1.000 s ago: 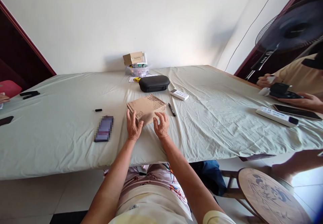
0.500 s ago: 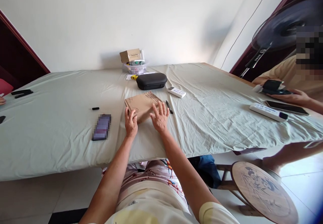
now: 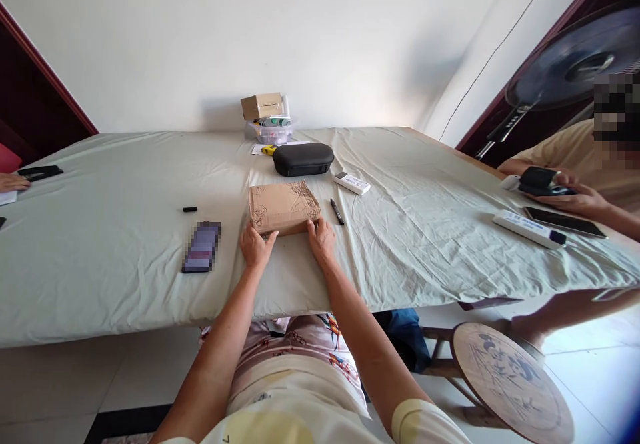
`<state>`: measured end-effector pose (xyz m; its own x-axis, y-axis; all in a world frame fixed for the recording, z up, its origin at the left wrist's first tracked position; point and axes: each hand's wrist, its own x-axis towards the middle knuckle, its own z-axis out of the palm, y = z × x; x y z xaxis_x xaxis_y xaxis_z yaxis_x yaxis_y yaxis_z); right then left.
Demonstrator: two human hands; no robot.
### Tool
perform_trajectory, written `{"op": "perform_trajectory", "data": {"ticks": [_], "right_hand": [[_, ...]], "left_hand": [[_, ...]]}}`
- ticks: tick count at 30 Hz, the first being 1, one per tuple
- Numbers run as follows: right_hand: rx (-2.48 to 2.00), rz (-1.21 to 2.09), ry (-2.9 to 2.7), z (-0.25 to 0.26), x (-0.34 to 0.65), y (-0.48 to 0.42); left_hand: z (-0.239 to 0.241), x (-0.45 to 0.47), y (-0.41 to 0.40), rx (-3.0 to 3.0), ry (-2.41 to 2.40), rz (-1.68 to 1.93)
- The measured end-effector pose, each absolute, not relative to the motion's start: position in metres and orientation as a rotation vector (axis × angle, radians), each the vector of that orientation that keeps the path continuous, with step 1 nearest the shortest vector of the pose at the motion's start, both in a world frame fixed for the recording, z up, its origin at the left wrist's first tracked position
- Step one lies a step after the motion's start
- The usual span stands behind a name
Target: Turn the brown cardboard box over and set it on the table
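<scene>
A brown cardboard box (image 3: 283, 203) with dark line drawings on its top lies flat on the cloth in front of me. My left hand (image 3: 256, 243) grips its near left corner, thumb along the front side. At the near right corner, my right hand (image 3: 322, 236) holds the box with fingers bent against it. The undersides of the fingers are hidden. A black marker pen (image 3: 337, 211) lies just right of the box, its tip bare. Off to the left sits a small black cap (image 3: 190, 209), with a phone (image 3: 201, 247) nearer to me.
Behind the box stand a black zip case (image 3: 303, 159) and a white packet (image 3: 352, 183). A plastic tub (image 3: 270, 132) carries a small carton (image 3: 261, 105) by the wall. At right, a person handles a dark object (image 3: 543, 181) near a long white box (image 3: 529, 229). A stool (image 3: 513, 381) stands below.
My right hand has come down from above the box onto its near right corner. The box now lies flatter and squarer to me, and my left hand has shifted to its near left corner.
</scene>
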<state>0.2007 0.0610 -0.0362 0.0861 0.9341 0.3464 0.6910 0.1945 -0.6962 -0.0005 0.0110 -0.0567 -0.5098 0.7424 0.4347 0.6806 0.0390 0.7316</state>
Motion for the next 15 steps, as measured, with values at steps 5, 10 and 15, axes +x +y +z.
{"op": "perform_trajectory", "data": {"ticks": [5,10,15], "right_hand": [[-1.645,0.36,-1.698,-0.035,0.197,0.057],[-1.709,0.376,-1.719,-0.03,0.198,0.055],[-1.69,0.393,-1.704,-0.027,0.198,0.055]], "left_hand": [[-0.052,-0.001,0.008,1.549,2.33,1.329],[-0.046,-0.004,0.007,1.563,2.335,1.245],[-0.047,-0.006,0.007,1.563,2.338,1.232]]}}
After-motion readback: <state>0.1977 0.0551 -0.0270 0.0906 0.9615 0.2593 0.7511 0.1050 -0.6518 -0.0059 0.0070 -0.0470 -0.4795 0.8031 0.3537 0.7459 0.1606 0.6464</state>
